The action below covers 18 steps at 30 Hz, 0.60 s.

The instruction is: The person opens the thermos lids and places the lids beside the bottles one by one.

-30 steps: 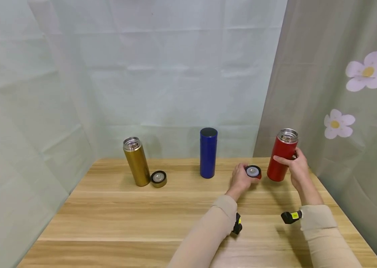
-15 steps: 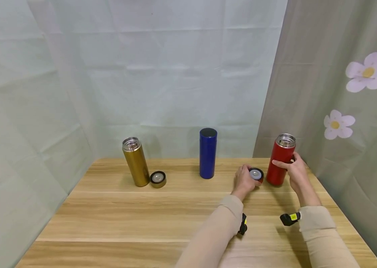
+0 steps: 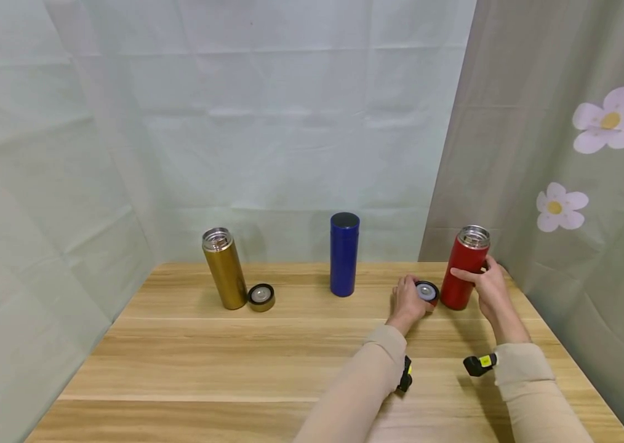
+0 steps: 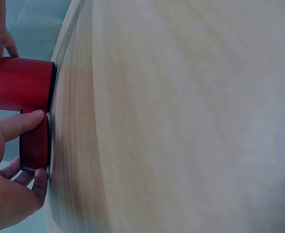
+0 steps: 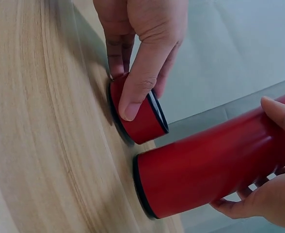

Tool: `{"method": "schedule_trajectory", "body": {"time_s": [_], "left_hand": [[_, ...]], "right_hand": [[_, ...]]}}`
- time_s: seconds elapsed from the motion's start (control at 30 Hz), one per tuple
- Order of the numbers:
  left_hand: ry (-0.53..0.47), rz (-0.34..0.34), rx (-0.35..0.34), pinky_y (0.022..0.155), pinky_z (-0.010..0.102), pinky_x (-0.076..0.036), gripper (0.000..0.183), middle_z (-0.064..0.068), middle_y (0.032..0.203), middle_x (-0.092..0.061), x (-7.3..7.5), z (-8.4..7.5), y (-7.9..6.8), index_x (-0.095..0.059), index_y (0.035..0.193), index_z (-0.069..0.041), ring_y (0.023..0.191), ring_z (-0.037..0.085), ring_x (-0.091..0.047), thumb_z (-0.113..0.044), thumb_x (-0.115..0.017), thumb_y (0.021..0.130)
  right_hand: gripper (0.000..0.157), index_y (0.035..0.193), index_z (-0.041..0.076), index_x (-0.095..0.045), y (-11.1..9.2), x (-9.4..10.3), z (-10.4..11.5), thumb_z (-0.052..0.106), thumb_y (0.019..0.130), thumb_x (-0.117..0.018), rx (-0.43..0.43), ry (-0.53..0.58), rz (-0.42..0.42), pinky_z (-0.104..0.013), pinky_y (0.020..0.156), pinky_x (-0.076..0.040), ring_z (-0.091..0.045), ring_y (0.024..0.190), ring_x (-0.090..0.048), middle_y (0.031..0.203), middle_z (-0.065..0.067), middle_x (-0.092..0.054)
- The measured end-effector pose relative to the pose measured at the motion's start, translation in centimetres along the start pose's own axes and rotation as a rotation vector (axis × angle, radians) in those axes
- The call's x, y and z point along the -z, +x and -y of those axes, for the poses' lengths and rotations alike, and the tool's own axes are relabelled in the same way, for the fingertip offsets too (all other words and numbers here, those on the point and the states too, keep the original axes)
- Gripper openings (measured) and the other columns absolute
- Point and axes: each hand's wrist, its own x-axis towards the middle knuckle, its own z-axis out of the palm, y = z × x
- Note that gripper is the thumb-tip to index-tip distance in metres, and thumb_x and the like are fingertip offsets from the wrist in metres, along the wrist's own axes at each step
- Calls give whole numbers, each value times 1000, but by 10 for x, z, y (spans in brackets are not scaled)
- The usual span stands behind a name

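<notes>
My left hand [image 3: 408, 300] pinches a red bottle lid [image 5: 145, 125] between thumb and fingers. The lid lies underside up at the tabletop, its pale inner seal showing in the head view. Just to its right stands an uncapped red thermos bottle [image 3: 460, 274] with a bare steel mouth. My right hand [image 3: 490, 288] wraps round the middle of that bottle from the right. In the left wrist view the bottle's base [image 4: 53, 85] and the lid sit side by side, very close together on the wood.
A gold thermos [image 3: 225, 274] stands uncapped at the left, its gold lid [image 3: 261, 298] upturned beside it. Between the two open bottles is a blue thermos [image 3: 344, 258] with its cap on. Pale curtains hang behind the wooden table [image 3: 207, 369].
The red bottle has come down and stands more upright, the right hand still round it. My left hand has shifted right with the lid, lowering it close beside the bottle.
</notes>
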Motion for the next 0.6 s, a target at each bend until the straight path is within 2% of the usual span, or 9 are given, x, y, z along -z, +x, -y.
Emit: {"method": "schedule_trajectory", "body": {"time_s": [0.3, 0.47, 0.6], "left_hand": [[21, -3, -10, 93, 26, -46, 67, 3, 121, -62, -3, 2, 1, -63, 125, -10, 107, 22, -55, -9, -98, 69], [36, -6, -18, 93, 26, -46, 66, 3, 121, -62, -3, 2, 1, -63, 125, -11, 106, 22, -54, -10, -98, 69], [39, -3, -26, 93, 25, -45, 67, 2, 121, -61, -3, 2, 0, -62, 126, -12, 105, 21, -54, -10, -98, 69]], "right_hand": [[92, 164, 3, -13, 0, 3, -4, 13, 96, -74, 21, 31, 11, -54, 125, -23, -35, 141, -31, 159, -17, -28], [91, 162, 2, -17, 1, 3, -5, 13, 95, -76, 34, 32, 16, -53, 124, -25, -31, 136, -35, 149, -11, -36], [90, 163, 2, -15, 1, 4, -6, 14, 96, -74, 32, 15, 20, -54, 125, -22, -34, 140, -32, 154, -14, -34]]}}
